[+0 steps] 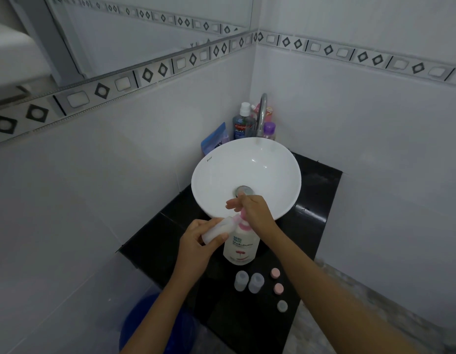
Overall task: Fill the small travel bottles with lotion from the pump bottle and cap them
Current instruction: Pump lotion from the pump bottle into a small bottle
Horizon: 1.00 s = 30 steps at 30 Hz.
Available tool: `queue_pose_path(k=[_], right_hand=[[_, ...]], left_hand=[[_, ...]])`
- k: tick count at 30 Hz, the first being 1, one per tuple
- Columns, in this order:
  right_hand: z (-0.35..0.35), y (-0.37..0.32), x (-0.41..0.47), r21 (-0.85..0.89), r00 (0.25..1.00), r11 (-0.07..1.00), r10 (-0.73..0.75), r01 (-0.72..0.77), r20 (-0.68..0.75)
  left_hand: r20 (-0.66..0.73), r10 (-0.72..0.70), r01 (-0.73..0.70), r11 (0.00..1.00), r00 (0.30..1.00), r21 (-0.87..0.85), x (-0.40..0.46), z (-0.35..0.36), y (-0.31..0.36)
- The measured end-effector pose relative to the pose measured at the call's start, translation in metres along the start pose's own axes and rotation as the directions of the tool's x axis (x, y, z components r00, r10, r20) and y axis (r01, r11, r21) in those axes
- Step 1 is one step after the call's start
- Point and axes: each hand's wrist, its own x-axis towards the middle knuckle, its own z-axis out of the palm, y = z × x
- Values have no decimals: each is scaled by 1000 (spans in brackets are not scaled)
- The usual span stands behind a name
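A white pump bottle (241,247) with a pink pump stands on the black counter (311,226) in front of the sink. My right hand (255,213) rests on top of its pump head. My left hand (198,241) holds a small clear travel bottle (218,229) tilted, its mouth up against the pump's nozzle. Two more small travel bottles (248,281) stand uncapped on the counter nearer to me. To their right lie two pink caps (276,281) and one grey cap (282,306).
A white bowl sink (221,169) with a metal drain fills the counter's back, with a curved tap (262,113) behind it. Mouthwash (242,123), a purple-capped bottle (269,130) and a blue pouch (214,139) crowd the corner. A blue bucket (145,325) sits below left.
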Motion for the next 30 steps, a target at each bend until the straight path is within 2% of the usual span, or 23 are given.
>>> queue_pose_path(k=[2,5,11,18,30], right_hand=[[-1,-2,-1,-6,997,997,-74,74,-7],[0,2,0,-34,993,994,-108,106,-50],[5,11,1,20,999,999,31,-30,-39],[-2,0,0,-24,1000,999,-23,23,-7],[1,2,-2,-18,999,999,34,-34,19]], left_hand=[[0,9,-9,1000,1000,-11,1,-1,1],[4,17,-17,1000,1000,-8,2,-1,0],[6,-18,18,999,1000,27,1,0,-5],[15,16,-16,1000,1000,-2,2,-2,4],[27,-3,1,998,1000,67,3,-2,0]])
